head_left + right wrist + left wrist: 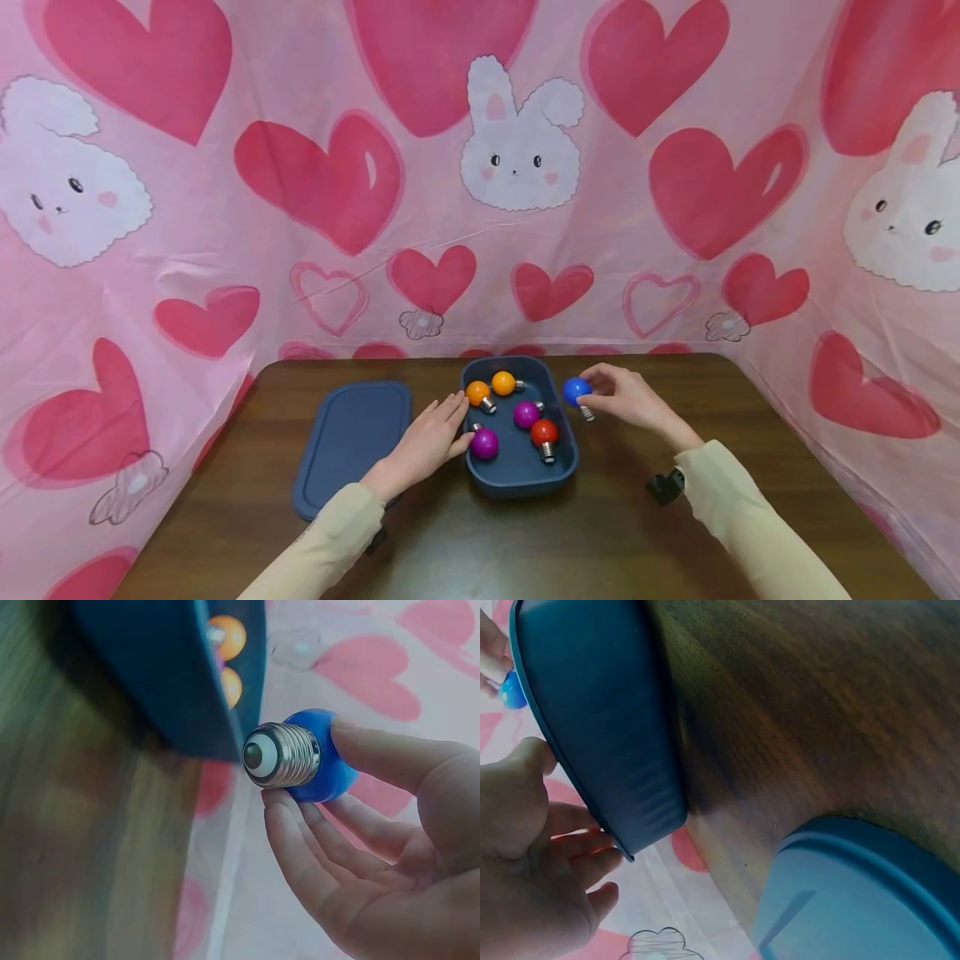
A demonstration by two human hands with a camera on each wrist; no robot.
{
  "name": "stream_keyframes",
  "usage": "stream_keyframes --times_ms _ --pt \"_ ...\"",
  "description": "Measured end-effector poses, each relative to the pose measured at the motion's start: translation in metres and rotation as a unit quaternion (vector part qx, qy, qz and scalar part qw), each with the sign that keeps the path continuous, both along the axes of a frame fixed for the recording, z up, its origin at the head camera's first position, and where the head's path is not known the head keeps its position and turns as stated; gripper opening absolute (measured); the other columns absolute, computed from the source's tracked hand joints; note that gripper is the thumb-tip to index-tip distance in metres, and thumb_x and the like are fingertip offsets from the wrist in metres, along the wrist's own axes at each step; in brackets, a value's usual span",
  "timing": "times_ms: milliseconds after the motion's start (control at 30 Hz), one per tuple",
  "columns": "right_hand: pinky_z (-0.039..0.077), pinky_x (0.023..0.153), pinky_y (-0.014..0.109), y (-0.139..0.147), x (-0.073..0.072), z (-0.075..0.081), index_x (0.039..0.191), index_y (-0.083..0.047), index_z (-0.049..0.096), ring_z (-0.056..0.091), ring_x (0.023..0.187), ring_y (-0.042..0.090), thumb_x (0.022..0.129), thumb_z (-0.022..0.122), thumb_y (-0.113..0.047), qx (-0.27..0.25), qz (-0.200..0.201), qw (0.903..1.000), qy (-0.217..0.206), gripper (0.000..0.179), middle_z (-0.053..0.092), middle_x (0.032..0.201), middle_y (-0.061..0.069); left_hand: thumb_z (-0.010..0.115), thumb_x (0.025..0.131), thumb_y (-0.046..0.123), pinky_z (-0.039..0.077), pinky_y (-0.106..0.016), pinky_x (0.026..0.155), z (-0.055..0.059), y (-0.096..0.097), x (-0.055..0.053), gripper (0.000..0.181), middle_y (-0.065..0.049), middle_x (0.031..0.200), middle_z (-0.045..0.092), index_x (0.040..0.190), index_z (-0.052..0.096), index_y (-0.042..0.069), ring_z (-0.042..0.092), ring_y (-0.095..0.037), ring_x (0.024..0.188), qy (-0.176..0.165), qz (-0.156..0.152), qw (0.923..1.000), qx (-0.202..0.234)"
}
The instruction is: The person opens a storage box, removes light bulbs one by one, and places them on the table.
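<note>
The left grip [423, 442] was loose, its straight fingers resting at the left rim of the box [521, 489]. The right grip [628, 398] pinched a blue bulb [334, 765] by its round part, up in the air just right of the box. That bulb was probably light, hard and smooth, so it could slip, and it might crack if dropped. The round part looked best to hold, thumb on one side and fingers on the other.

The desk [517, 550] had one lid [356, 442] and one box. In the box, near to far, were a purple bulb [485, 445] and a red bulb [543, 432], then another purple bulb [526, 414], then two orange bulbs [477, 393]. That made five inside, six with the blue one. Behind hung a pink cloth [517, 237] showing three bunnies [520, 175].
</note>
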State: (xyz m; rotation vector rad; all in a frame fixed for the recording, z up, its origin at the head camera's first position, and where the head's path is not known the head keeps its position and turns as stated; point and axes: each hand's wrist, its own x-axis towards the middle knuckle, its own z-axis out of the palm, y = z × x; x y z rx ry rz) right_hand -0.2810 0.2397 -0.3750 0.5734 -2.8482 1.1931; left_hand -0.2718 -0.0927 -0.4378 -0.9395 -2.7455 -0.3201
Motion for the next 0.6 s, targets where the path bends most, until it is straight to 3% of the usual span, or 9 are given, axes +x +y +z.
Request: stream_keyframes --times_ms 267,600 --pt "0.049 0.074 0.036 0.026 -0.011 -0.02 0.108 -0.005 0.056 0.056 0.086 0.023 0.078 0.067 -0.029 0.026 -0.041 0.9988 -0.011 0.04 0.061 0.098 0.009 0.048 0.089 0.04 0.023 -0.042 0.104 0.001 -0.002 0.001 0.06 -0.014 0.137 0.036 0.133 0.038 0.002 0.033 -0.025 0.126 -0.018 0.006 0.9998 0.007" --pt "0.049 0.075 0.038 0.045 -0.02 -0.034 0.106 0.0 0.056 0.056 0.086 0.025 0.08 0.065 -0.025 0.043 -0.056 0.9972 -0.023 0.038 0.061 0.098 0.013 0.049 0.088 0.04 0.025 -0.043 0.102 -0.002 0.0 0.001 0.059 -0.015 0.136 0.038 0.132 0.04 0.0 0.035 -0.026 0.126 0.0 -0.002 1.0 0.007"
